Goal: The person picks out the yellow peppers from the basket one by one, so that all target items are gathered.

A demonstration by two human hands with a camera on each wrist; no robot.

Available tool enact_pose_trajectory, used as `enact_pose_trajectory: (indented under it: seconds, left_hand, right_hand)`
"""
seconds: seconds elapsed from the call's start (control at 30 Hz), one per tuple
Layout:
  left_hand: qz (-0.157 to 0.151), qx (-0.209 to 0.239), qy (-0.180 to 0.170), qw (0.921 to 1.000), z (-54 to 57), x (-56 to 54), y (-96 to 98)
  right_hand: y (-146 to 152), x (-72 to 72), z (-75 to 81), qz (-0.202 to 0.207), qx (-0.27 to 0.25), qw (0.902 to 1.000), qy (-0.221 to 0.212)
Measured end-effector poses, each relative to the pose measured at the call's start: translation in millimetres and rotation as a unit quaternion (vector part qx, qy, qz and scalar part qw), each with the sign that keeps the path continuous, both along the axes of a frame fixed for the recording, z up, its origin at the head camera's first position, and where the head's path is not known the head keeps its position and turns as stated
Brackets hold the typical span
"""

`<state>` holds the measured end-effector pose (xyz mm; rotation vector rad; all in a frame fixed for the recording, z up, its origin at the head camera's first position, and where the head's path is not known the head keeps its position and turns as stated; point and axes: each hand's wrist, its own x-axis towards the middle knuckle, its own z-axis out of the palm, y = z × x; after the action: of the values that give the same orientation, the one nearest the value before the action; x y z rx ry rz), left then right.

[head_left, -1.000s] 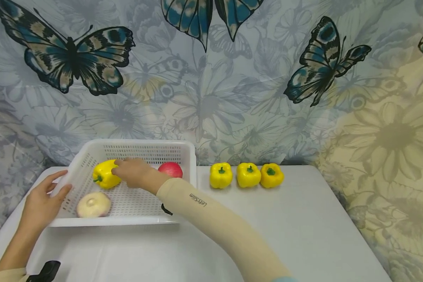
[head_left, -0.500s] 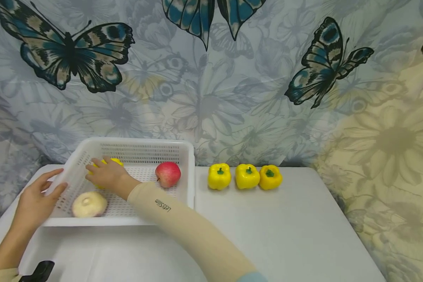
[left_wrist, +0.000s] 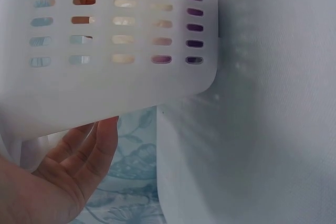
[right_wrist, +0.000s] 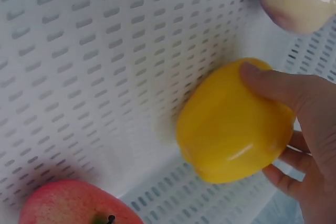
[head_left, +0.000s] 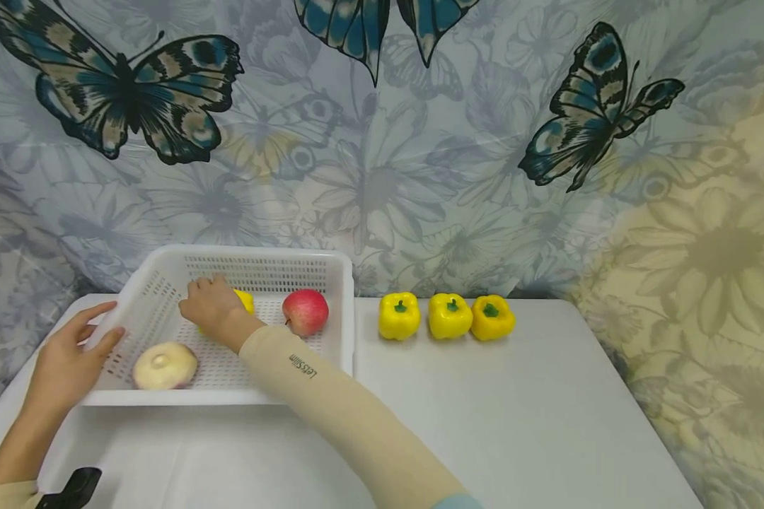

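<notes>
My right hand [head_left: 215, 309] is inside the white plastic basket [head_left: 274, 397] and grips a yellow bell pepper [right_wrist: 233, 124]. In the right wrist view, the thumb lies on one side of the pepper and the fingers reach round the other. From the head, the hand hides most of this pepper. My left hand [head_left: 70, 360] holds the basket's left side by the rim, thumb towards the inside. A cream, purple-bottomed turnip [head_left: 165, 365] lies in the basket's front left. At its right end sits a red apple [head_left: 305, 312].
Three more yellow bell peppers stand in a row right of the basket: the left one [head_left: 399, 316], the middle one [head_left: 450, 316] and the right one [head_left: 492, 317]. The white table [head_left: 516, 417] meets a butterfly-print cloth [head_left: 382, 162] behind.
My right hand went left over the pepper, took hold of it and has shifted slightly right with it. The apple came into fuller view. My left hand stays on the basket.
</notes>
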<state>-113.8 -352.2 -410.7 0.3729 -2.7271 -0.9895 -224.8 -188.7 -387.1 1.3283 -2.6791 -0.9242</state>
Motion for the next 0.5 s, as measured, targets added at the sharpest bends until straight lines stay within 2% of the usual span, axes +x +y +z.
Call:
enact_pose_trajectory:
  seconds: [0.13, 0.27, 0.5]
  left_hand:
    - [0.001, 0.002, 0.0, 1.0, 1.7, 0.4, -0.7]
    - [0.0, 0.003, -0.002, 1.0, 1.4, 0.3, -0.2]
    - [0.005, 0.004, -0.008, 0.9999, 2.0, 0.3, 1.9]
  right_hand:
    - [1.4, 0.2, 4.6, -0.008, -0.022, 0.9995, -0.02]
    - [4.2, 3.5, 6.8, -0.014, -0.021, 0.9992, -0.032]
    - [10.8, 2.7, 10.9, 0.006, -0.021, 0.9994, -0.028]
